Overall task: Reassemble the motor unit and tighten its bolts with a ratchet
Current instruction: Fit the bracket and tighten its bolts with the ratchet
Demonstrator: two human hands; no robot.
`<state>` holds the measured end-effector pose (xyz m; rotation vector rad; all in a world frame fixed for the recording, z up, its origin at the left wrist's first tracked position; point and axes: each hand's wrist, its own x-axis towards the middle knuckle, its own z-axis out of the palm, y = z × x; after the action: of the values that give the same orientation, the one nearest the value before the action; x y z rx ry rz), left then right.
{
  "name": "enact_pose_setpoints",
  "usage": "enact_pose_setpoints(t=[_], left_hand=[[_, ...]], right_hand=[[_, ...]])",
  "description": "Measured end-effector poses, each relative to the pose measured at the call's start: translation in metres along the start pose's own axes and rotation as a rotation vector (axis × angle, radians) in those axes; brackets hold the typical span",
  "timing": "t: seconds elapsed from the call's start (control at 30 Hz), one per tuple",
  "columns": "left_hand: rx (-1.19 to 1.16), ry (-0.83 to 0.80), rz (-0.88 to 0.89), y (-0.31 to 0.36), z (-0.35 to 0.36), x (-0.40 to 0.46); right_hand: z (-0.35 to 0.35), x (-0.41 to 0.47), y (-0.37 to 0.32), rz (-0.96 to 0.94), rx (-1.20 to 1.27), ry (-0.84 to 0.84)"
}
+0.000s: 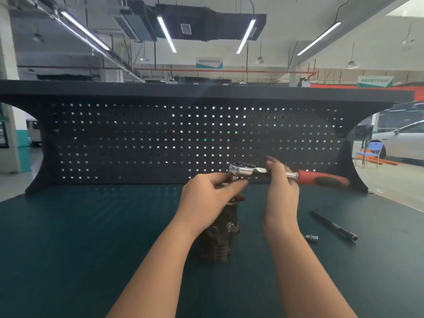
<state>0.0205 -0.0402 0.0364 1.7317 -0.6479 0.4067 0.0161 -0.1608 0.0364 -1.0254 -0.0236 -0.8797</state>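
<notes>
Chrome and red: a ratchet with a chrome steel head and shaft and a red-and-black rubber handle (286,174) lay level across the centre of the head view, its long axis running left to right, head at the left, handle out to the right.
Motor unit: a dark, ribbed cast-metal motor unit (219,235) stood upright on the dark green bench mat (91,226), lower centre of the frame, directly under the ratchet head.
Left hand: the left hand (206,203) sat atop the unit, fingers curled closed just beneath the ratchet head; whether they pinched the socket or a bolt could not be told, as the hand hid it.
Right hand: the right hand (281,187) had its fingers wrapped round the chrome shaft, between head and red grip.
Key relation: the bolt end lay straight below the ratchet head, nearer the left hand; the handle pointed right, so the swing would likely fall to the right hand.
Loose parts: a small silver bolt or socket (312,238) and a long black extension bar (333,226) lay on the mat at right, apart from the unit.
Backdrop: a black perforated pegboard (137,138) stood behind the bench.
Stage: probably seating the tool before tightening.
</notes>
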Motion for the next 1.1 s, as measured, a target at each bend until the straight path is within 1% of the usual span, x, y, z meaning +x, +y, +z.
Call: enact_pose_setpoints(t=[0.03, 0.07, 0.1, 0.13, 0.2, 0.23, 0.27, 0.33, 0.4, 0.43, 0.5, 0.53, 0.57, 0.6, 0.63, 0.67, 0.7, 0.73, 0.77, 0.8, 0.83, 0.87, 0.9, 0.93, 1.0, 1.03, 1.07, 1.1], left_hand=[[-0.006, 0.018, 0.014, -0.001, 0.000, 0.001], [-0.033, 0.024, 0.016, 0.000, 0.001, 0.001], [-0.032, 0.027, 0.016, -0.001, 0.000, 0.001], [0.003, 0.028, 0.006, -0.001, 0.001, 0.001], [0.160, 0.032, -0.016, -0.004, 0.000, 0.006], [0.191, 0.033, -0.029, -0.006, 0.000, 0.007], [0.204, 0.034, -0.051, -0.007, -0.002, 0.009], [0.193, 0.004, -0.051, -0.007, -0.004, 0.008], [0.052, -0.031, -0.033, -0.003, -0.004, 0.003], [0.013, -0.033, -0.027, -0.002, -0.005, 0.002], [-0.003, -0.022, 0.004, -0.003, -0.004, -0.001], [-0.009, -0.016, 0.017, -0.002, -0.003, -0.002], [-0.019, -0.011, 0.015, -0.001, -0.002, -0.002], [-0.005, -0.012, -0.009, -0.002, -0.001, 0.000], [0.090, -0.019, -0.018, -0.004, -0.001, 0.003], [0.293, -0.024, -0.017, -0.005, 0.000, 0.005], [0.419, 0.028, -0.063, -0.006, 0.000, 0.008], [0.445, 0.101, -0.102, -0.008, -0.002, 0.010], [0.402, 0.112, -0.138, -0.008, -0.005, 0.010], [0.337, 0.067, -0.125, -0.010, -0.008, 0.007], [0.283, 0.015, -0.075, -0.009, -0.010, 0.005], [0.180, -0.019, -0.044, -0.003, -0.010, 0.002], [0.086, -0.037, -0.017, 0.000, -0.010, -0.001], [0.042, -0.047, 0.003, 0.002, -0.009, -0.003], [0.040, -0.036, 0.042, 0.000, -0.005, -0.005], [0.041, -0.021, 0.041, 0.000, -0.004, -0.003], [0.038, -0.007, 0.037, -0.001, -0.002, -0.003], [0.047, 0.007, 0.016, 0.002, -0.002, -0.003]], right_hand=[[0.004, -0.004, -0.001, 0.014, 0.037, 0.016], [0.008, -0.010, -0.002, -0.081, 0.038, 0.044], [0.012, -0.015, -0.003, -0.266, -0.059, 0.072], [0.014, -0.020, -0.003, -0.490, -0.199, 0.036], [0.023, -0.035, 0.005, -0.901, -0.512, -0.132], [0.027, -0.040, 0.009, -1.022, -0.614, -0.201], [0.032, -0.045, 0.011, -1.036, -0.645, -0.229], [0.029, -0.039, 0.011, -0.891, -0.576, -0.154], [0.016, -0.026, 0.002, -0.669, -0.478, -0.093], [0.010, -0.016, -0.001, -0.525, -0.354, -0.091], [0.004, -0.005, -0.006, -0.254, -0.059, -0.036], [0.005, -0.006, -0.007, -0.214, -0.041, -0.018], [0.007, -0.009, -0.006, -0.288, -0.139, 0.012], [0.009, -0.015, -0.004, -0.420, -0.255, 0.009], [0.012, -0.020, -0.001, -0.602, -0.389, -0.032], [0.019, -0.028, 0.003, -0.775, -0.497, -0.086], [0.024, -0.036, 0.007, -0.915, -0.608, -0.151], [0.028, -0.042, 0.007, -0.995, -0.689, -0.193], [0.032, -0.044, 0.008, -1.033, -0.736, -0.187], [0.032, -0.041, 0.005, -1.031, -0.744, -0.145], [0.026, -0.033, 0.005, -1.018, -0.727, -0.079], [0.020, -0.027, 0.001, -0.952, -0.674, -0.025], [0.013, -0.021, -0.003, -0.828, -0.591, 0.009], [0.006, -0.016, -0.006, -0.685, -0.496, 0.031], [0.001, -0.008, -0.002, -0.365, -0.225, 0.004], [0.000, -0.003, -0.003, -0.278, -0.180, 0.007], [0.004, -0.007, -0.005, -0.276, -0.226, 0.019], [0.008, -0.011, -0.005, -0.326, -0.242, -0.004]])
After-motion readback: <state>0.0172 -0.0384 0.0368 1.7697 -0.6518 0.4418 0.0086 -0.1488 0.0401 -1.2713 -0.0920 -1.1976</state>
